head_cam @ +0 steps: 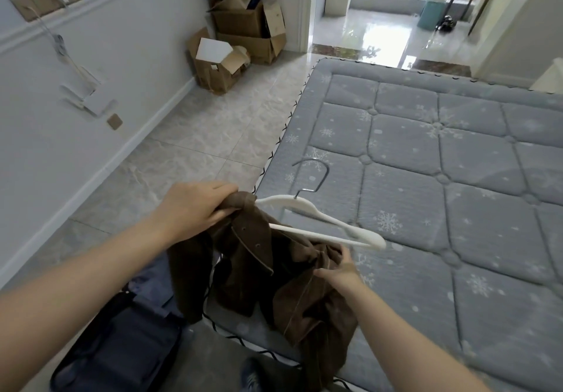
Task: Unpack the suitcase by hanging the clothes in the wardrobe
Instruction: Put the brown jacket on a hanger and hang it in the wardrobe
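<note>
A brown jacket (259, 257) hangs crumpled between my two hands over the near left corner of the bed. My left hand (192, 209) grips one shoulder of the jacket, which is pulled over the left end of a white plastic hanger (323, 218). The hanger's metal hook (320, 175) points up and away, and its right end sticks out bare. My right hand (338, 270) pinches a fold of the jacket just under the hanger's bar. A dark blue suitcase (122, 340) lies open on the floor at the lower left, partly behind my left arm.
A grey quilted mattress (441, 193) with snowflake print fills the right side. Cardboard boxes (240, 35) are piled in the far corner by a doorway (365, 35) to a bright room. A white wall (76, 87) runs along the left. Marble tile floor (198, 136) lies between.
</note>
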A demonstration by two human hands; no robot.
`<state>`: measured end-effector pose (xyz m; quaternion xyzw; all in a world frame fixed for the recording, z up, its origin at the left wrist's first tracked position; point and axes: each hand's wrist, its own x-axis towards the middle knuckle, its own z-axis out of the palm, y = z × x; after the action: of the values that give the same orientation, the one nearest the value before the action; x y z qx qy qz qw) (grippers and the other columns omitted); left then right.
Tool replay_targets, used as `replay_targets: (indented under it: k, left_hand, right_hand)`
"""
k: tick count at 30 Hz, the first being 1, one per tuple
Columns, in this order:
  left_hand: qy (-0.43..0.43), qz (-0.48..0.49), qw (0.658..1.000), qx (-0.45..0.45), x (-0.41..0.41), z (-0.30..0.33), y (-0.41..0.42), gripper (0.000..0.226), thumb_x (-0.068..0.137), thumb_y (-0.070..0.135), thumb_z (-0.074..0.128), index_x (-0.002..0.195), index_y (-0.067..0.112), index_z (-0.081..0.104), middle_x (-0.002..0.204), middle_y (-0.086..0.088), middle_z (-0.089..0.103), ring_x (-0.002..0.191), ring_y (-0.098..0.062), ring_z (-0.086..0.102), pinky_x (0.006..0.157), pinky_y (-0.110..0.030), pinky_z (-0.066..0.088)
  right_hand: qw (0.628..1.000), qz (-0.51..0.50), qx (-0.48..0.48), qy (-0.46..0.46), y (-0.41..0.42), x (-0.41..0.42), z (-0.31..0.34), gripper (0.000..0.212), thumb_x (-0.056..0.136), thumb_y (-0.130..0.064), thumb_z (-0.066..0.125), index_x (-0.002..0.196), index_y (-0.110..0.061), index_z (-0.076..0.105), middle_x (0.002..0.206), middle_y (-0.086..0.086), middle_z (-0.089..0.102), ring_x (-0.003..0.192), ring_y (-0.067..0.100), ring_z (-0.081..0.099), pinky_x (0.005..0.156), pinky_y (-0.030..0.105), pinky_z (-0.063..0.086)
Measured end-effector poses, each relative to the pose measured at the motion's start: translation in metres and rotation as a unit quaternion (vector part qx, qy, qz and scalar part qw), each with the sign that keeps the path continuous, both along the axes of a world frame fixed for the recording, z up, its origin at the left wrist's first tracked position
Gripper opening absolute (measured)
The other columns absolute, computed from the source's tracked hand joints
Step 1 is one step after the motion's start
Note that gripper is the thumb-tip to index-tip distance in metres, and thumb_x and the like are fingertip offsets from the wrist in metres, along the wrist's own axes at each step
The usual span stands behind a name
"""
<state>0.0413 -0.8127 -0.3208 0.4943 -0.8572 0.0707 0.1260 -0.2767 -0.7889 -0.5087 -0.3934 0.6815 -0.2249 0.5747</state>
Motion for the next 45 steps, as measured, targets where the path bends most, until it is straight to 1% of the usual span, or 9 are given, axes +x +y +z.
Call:
replay_targets:
  k: [5, 8, 11, 14, 19, 23, 26, 33, 45]
  left_hand:
    - [0.029, -0.03, 0.999, -0.001, -0.007, 0.021, 0.009, 0.018, 0.087, 0.047, 0.046, 0.087, 0.029, 0.048, 0.073, 0.009, 0.06, 0.061, -0.016, 0.059, 0.047, -0.024, 0.034]
    - [0.039, -0.047, 0.998, 0.002, -0.004, 0.031, 0.017, 0.014, 0.087, 0.045, 0.049, 0.09, 0.032, 0.044, 0.073, 0.009, 0.06, 0.061, -0.016, 0.057, 0.047, -0.025, 0.038]
    - [0.044, -0.042, 0.998, -0.002, 0.009, 0.037, 0.024, 0.018, 0.088, 0.045, 0.048, 0.092, 0.028, 0.054, 0.076, 0.008, 0.064, 0.064, -0.017, 0.06, 0.047, -0.028, 0.045]
    - [0.067, -0.004, 0.998, 0.022, 0.025, 0.037, 0.024, 0.031, 0.09, 0.049, 0.043, 0.085, 0.023, 0.06, 0.074, 0.009, 0.064, 0.064, -0.017, 0.063, 0.05, -0.035, 0.048]
    - [0.11, 0.017, 0.994, -0.016, 0.04, 0.045, 0.019, 0.036, 0.089, 0.047, 0.045, 0.089, 0.018, 0.066, 0.072, 0.003, 0.065, 0.064, -0.021, 0.063, 0.052, -0.032, 0.044]
    - [0.103, -0.013, 0.994, -0.022, 0.037, 0.051, 0.016, 0.032, 0.088, 0.042, 0.047, 0.084, 0.016, 0.066, 0.07, 0.003, 0.064, 0.061, -0.019, 0.059, 0.053, -0.016, 0.033]
    - [0.089, -0.035, 0.995, -0.002, 0.037, 0.05, 0.013, 0.034, 0.087, 0.042, 0.047, 0.078, 0.015, 0.064, 0.068, 0.003, 0.062, 0.06, -0.019, 0.059, 0.055, -0.013, 0.032]
    - [0.06, -0.053, 0.995, -0.058, 0.048, 0.047, 0.01, 0.034, 0.087, 0.042, 0.05, 0.083, 0.013, 0.067, 0.073, -0.001, 0.065, 0.063, -0.019, 0.059, 0.055, -0.022, 0.036]
    - [-0.022, 0.055, 0.985, -0.16, 0.059, 0.06, 0.01, 0.041, 0.095, 0.044, 0.04, 0.09, 0.017, 0.071, 0.071, -0.003, 0.059, 0.058, -0.028, 0.061, 0.044, -0.029, 0.037]
  right_hand:
    - [0.996, 0.052, 0.046, 0.061, -0.012, 0.035, 0.009, 0.118, 0.068, -0.03, 0.084, 0.157, -0.023, 0.006, 0.152, 0.011, 0.038, 0.14, 0.031, 0.036, 0.113, 0.042, 0.036]
    - [0.995, 0.063, 0.022, 0.08, -0.02, 0.04, 0.0, 0.06, 0.073, -0.03, 0.077, 0.129, -0.024, 0.054, 0.127, 0.01, 0.061, 0.124, 0.032, 0.054, 0.106, 0.045, 0.044]
    - [0.996, 0.067, -0.001, 0.065, -0.024, 0.043, 0.008, 0.011, 0.088, -0.022, 0.062, 0.099, -0.018, 0.062, 0.108, 0.007, 0.068, 0.106, 0.026, 0.061, 0.099, 0.038, 0.047]
    - [0.992, 0.096, -0.012, 0.082, -0.025, 0.04, 0.024, 0.014, 0.09, -0.032, 0.059, 0.098, -0.021, 0.063, 0.106, 0.004, 0.066, 0.106, 0.026, 0.061, 0.094, 0.036, 0.048]
    - [0.958, 0.122, -0.151, 0.212, -0.014, 0.019, 0.037, 0.027, 0.081, -0.025, 0.072, 0.078, -0.019, 0.046, 0.074, -0.005, 0.052, 0.073, 0.019, 0.052, 0.054, 0.028, 0.031]
    - [0.967, 0.071, -0.1, 0.222, -0.011, 0.007, 0.04, 0.027, 0.083, -0.014, 0.07, 0.107, -0.006, 0.06, 0.095, 0.003, 0.055, 0.099, 0.023, 0.055, 0.081, 0.027, 0.042]
    - [0.985, -0.04, -0.023, 0.169, -0.009, 0.0, 0.045, 0.011, 0.085, -0.02, 0.058, 0.09, -0.015, 0.066, 0.09, 0.012, 0.068, 0.094, 0.032, 0.062, 0.081, 0.036, 0.046]
    - [0.921, -0.331, -0.196, 0.06, -0.018, -0.008, 0.099, 0.021, 0.089, 0.0, 0.055, 0.104, -0.015, 0.057, 0.097, 0.004, 0.06, 0.091, 0.02, 0.055, 0.077, 0.025, 0.039]
    - [0.911, -0.156, -0.297, 0.242, -0.027, -0.023, 0.203, 0.011, 0.075, -0.002, 0.053, 0.078, -0.005, 0.062, 0.069, 0.011, 0.06, 0.075, 0.032, 0.052, 0.066, 0.034, 0.033]
